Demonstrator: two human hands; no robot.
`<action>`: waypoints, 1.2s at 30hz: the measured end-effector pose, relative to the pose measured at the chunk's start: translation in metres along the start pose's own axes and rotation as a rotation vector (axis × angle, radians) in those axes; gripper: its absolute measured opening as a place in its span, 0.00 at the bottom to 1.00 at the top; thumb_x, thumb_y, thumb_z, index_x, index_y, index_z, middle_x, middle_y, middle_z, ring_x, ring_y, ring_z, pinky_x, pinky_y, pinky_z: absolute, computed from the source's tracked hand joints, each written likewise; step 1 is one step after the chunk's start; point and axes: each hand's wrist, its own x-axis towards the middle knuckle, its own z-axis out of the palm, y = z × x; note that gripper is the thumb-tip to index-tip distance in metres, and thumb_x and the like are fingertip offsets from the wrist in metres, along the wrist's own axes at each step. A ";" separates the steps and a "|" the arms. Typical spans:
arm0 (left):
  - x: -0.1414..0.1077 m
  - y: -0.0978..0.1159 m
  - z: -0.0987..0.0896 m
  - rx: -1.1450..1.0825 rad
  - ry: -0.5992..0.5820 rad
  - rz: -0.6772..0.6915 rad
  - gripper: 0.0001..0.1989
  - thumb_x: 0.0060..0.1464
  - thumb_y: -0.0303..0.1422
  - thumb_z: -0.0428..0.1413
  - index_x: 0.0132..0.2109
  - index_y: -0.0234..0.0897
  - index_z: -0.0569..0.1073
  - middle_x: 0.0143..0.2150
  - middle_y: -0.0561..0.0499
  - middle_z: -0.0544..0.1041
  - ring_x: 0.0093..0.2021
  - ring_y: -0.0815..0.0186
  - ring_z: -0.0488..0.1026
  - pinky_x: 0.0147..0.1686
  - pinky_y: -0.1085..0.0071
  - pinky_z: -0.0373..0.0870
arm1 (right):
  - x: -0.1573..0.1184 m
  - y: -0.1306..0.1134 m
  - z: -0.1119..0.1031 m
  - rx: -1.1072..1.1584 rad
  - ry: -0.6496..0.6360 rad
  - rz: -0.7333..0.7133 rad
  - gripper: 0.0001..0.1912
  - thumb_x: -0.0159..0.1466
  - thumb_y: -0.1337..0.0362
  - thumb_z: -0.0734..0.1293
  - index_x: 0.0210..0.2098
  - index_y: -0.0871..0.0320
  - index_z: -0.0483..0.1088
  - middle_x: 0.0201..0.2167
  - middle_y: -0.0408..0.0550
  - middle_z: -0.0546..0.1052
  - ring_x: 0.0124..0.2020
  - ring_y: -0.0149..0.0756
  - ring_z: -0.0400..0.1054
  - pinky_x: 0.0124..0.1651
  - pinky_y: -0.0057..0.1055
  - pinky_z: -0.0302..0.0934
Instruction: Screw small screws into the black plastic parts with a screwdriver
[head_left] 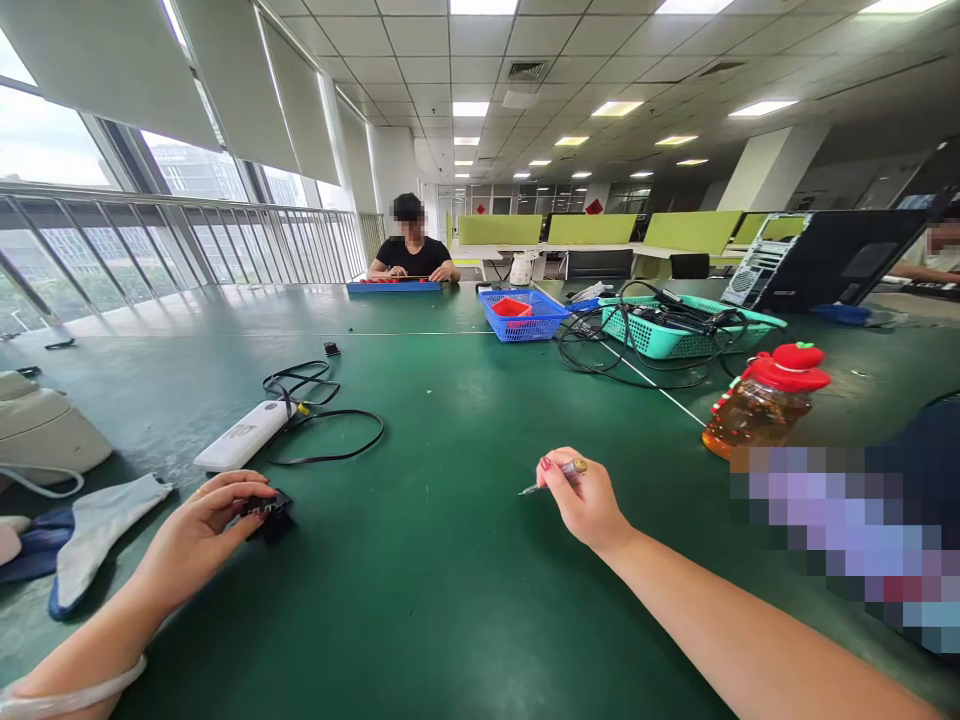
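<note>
My left hand (pixel 206 525) is closed round a small black part (pixel 276 512) at the left of the green table (pixel 420 600). Just beyond it lies a white power strip (pixel 244 436) with a looped black cable (pixel 367 415). Over the middle right of the table, my right hand (pixel 589 500) grips a small screwdriver (pixel 574 468), its thin metal tip pointing left. The two hands are well apart.
A blue basket (pixel 525 328) and a teal basket (pixel 660 345) with tangled black cables stand farther back. A red-lidded bottle (pixel 765 405) is at right. Gloves (pixel 105 530) lie at far left. Across the table sits a person (pixel 411 255) behind a blue tray (pixel 394 287).
</note>
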 end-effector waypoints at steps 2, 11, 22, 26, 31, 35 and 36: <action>0.000 0.001 0.000 0.019 0.009 -0.001 0.23 0.42 0.55 0.59 0.34 0.40 0.77 0.47 0.45 0.72 0.47 0.57 0.73 0.47 0.63 0.75 | 0.000 0.000 0.000 0.000 -0.006 0.003 0.22 0.68 0.57 0.55 0.20 0.55 0.64 0.18 0.44 0.70 0.25 0.34 0.64 0.31 0.30 0.60; 0.001 0.006 0.002 -0.114 0.039 -0.089 0.29 0.41 0.61 0.57 0.37 0.39 0.69 0.52 0.41 0.77 0.48 0.56 0.75 0.49 0.58 0.73 | 0.000 -0.002 0.000 -0.010 -0.007 0.005 0.22 0.68 0.57 0.55 0.20 0.55 0.65 0.18 0.44 0.69 0.24 0.34 0.64 0.31 0.30 0.60; 0.001 -0.001 -0.004 0.255 0.045 -0.102 0.28 0.53 0.56 0.47 0.50 0.43 0.72 0.47 0.49 0.80 0.43 0.58 0.77 0.40 0.67 0.72 | 0.001 -0.003 0.000 -0.028 -0.019 -0.002 0.22 0.68 0.56 0.55 0.20 0.55 0.64 0.18 0.44 0.68 0.24 0.34 0.64 0.30 0.30 0.59; 0.002 0.000 -0.002 0.129 0.045 -0.090 0.30 0.49 0.59 0.49 0.47 0.40 0.71 0.53 0.45 0.76 0.44 0.58 0.77 0.44 0.66 0.73 | 0.000 -0.003 0.000 -0.010 -0.025 0.019 0.22 0.68 0.56 0.55 0.20 0.54 0.65 0.18 0.44 0.69 0.25 0.34 0.64 0.31 0.31 0.60; 0.004 -0.004 0.000 0.089 0.082 0.008 0.28 0.47 0.60 0.52 0.43 0.41 0.71 0.51 0.46 0.75 0.47 0.57 0.74 0.47 0.64 0.73 | 0.000 -0.003 0.000 -0.007 -0.020 0.019 0.22 0.68 0.55 0.55 0.20 0.55 0.65 0.18 0.44 0.69 0.25 0.34 0.64 0.31 0.31 0.60; 0.004 -0.002 0.001 0.170 0.072 0.043 0.27 0.43 0.59 0.55 0.39 0.41 0.72 0.45 0.48 0.76 0.42 0.59 0.73 0.42 0.67 0.74 | 0.000 -0.003 0.000 -0.018 -0.022 0.015 0.23 0.68 0.55 0.54 0.19 0.55 0.64 0.18 0.44 0.68 0.24 0.34 0.63 0.30 0.30 0.59; 0.004 -0.001 0.001 0.184 0.061 0.053 0.27 0.44 0.59 0.55 0.38 0.41 0.72 0.44 0.49 0.76 0.42 0.60 0.73 0.41 0.68 0.74 | 0.000 -0.003 0.000 -0.021 -0.022 0.014 0.23 0.68 0.55 0.54 0.19 0.55 0.64 0.18 0.44 0.68 0.24 0.34 0.64 0.30 0.30 0.59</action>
